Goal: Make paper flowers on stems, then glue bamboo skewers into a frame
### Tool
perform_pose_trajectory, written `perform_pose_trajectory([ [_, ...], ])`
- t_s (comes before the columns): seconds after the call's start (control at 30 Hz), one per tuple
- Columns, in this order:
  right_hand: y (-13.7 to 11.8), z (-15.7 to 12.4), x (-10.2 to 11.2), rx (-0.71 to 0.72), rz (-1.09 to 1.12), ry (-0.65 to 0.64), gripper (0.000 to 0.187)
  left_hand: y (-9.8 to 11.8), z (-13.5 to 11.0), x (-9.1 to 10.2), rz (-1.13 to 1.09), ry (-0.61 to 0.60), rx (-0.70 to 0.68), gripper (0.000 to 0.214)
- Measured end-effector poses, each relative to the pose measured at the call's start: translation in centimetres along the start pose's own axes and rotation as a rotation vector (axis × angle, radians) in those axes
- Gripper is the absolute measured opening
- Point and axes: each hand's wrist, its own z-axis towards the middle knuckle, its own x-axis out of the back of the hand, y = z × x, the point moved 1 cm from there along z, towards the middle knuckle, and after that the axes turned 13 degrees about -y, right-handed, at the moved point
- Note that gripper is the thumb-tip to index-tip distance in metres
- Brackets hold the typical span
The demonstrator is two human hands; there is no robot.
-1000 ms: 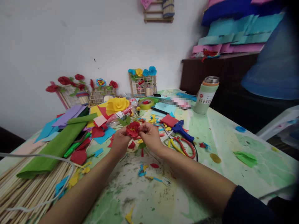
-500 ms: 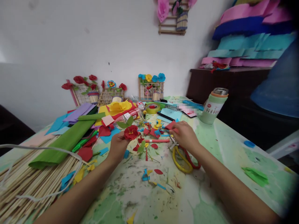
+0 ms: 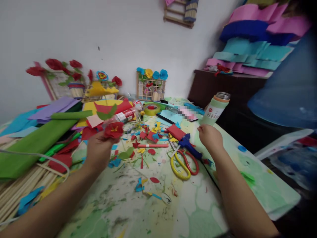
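Note:
My left hand (image 3: 97,150) pinches a red paper flower (image 3: 114,130) above the left half of the table. A green leaf (image 3: 107,113) on a thin stem and a yellow paper flower (image 3: 101,89) rise behind it, seemingly part of the same bunch. My right hand (image 3: 211,137) is closed in front of the light green bottle (image 3: 215,110); whatever its fingers hold is hidden. Left of it lies a blue glue gun (image 3: 189,145), its black cord running under the forearm. Scissors with yellow and red handles (image 3: 183,167) rest beside the gun, near a red paper piece (image 3: 176,132).
Paper scraps (image 3: 153,135) litter the middle. Thin wooden sticks (image 3: 32,185) and a green paper roll (image 3: 37,143) lie at left, with a pale cord across them. A plastic bottle (image 3: 125,115) and a tape roll (image 3: 151,109) lie farther back, before flower-decorated frames (image 3: 151,87).
My right hand has left the red paper and moved right, uncovering the glue gun. The left hand has shifted left with the flowers. The view has turned somewhat right.

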Motion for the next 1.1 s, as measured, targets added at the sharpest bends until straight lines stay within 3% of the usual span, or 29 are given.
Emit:
perform_pose_trajectory([
  [0.1,0.3,0.2,0.0,-0.045,0.040,0.043,0.033,1.4,1.1,0.5,-0.202,0.074,-0.032,0.020],
  [0.23,-0.5,-0.6,0.4,0.017,0.055,0.080,0.036,2.6,1.9,1.0,-0.264,0.132,-0.081,0.026],
  [0.4,-1.3,-2.2,0.4,0.193,-0.057,-0.204,0.044,2.4,1.6,0.7,-0.271,0.132,-0.007,0.036],
  [0.5,-1.2,-2.5,0.1,0.306,-0.116,-0.376,0.044,2.0,1.4,0.5,-0.271,0.131,0.042,0.028],
  [0.57,-1.2,-2.5,-0.1,0.341,-0.139,-0.416,0.038,1.7,1.5,0.5,-0.264,0.135,0.059,0.023],
  [0.77,-1.8,-2.2,-0.5,0.288,-0.158,-0.377,0.020,0.9,1.5,0.6,-0.239,0.105,0.049,0.022],
  [1.1,0.8,-1.6,0.0,0.093,-0.161,-0.379,0.020,0.7,0.6,-0.2,-0.238,0.066,0.148,0.025],
])
